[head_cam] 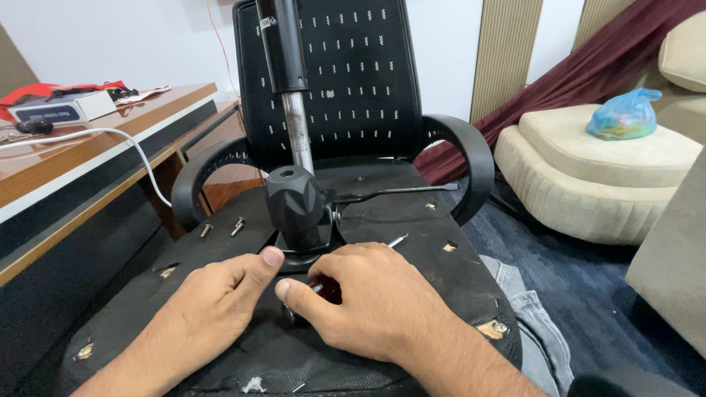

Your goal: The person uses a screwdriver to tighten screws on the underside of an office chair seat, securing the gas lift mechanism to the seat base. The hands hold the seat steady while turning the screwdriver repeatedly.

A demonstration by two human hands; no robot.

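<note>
The scene is being viewed from a single head-worn camera, angled forward and downward at close range. The upturned chair seat (412, 242) is being framed centrally, with desk (88, 147) left and sofa (610, 162) right.

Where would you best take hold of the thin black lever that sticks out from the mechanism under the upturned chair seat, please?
Probably near the free tip of the black lever, coming from above and the right. The thin, near-level rod stands clear of the seat underside there, with room for fingers, while its inner end is crowded by the black gas-lift housing.
</note>
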